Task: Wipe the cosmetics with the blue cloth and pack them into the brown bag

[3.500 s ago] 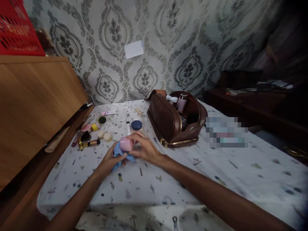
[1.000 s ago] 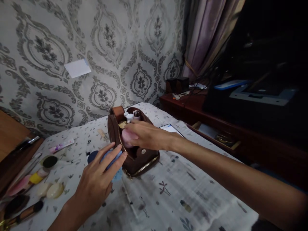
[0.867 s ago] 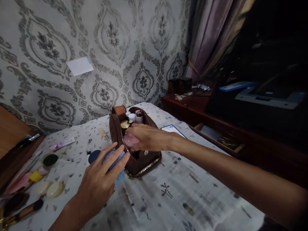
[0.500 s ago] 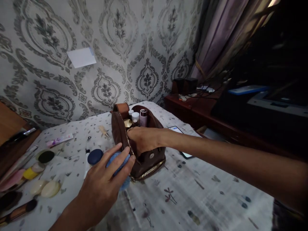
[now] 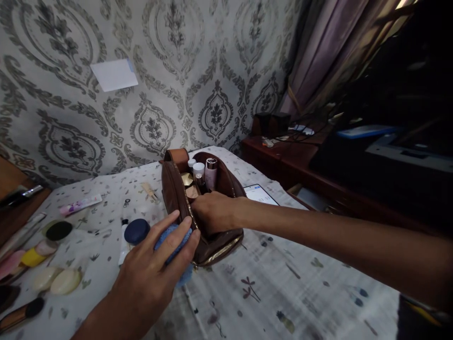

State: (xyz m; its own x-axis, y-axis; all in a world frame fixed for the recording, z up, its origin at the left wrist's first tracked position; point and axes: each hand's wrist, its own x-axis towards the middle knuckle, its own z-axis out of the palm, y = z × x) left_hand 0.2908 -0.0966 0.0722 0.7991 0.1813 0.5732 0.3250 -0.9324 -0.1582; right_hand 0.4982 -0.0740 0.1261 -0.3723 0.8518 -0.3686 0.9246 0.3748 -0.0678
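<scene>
A brown zip bag (image 5: 173,189) stands unzipped on the bed. Into its near half reaches my right hand (image 5: 215,212); the fingers are hidden inside, so what they touch does not show. Ahead of that hand, the bag holds a pink bottle with a shiny cap (image 5: 211,174), a white-capped jar (image 5: 198,169) and a gold round item (image 5: 187,179). My left hand (image 5: 152,269) has its fingers spread, tips against the bag's left side. Under those fingers lies a blue fluffy item (image 5: 171,243), partly covered. Just left is a dark blue round case (image 5: 137,231).
On the left of the patterned sheet lie a purple-white tube (image 5: 81,205), cream round pieces (image 5: 65,281), a makeup brush (image 5: 23,314) and a dark round item (image 5: 59,230). A phone (image 5: 260,194) rests behind my right forearm. A reddish wooden desk (image 5: 276,158) stands right.
My right hand has drawn back slightly toward the bag's near end, uncovering more of the items inside. My left hand keeps its place; the view has shifted a little.
</scene>
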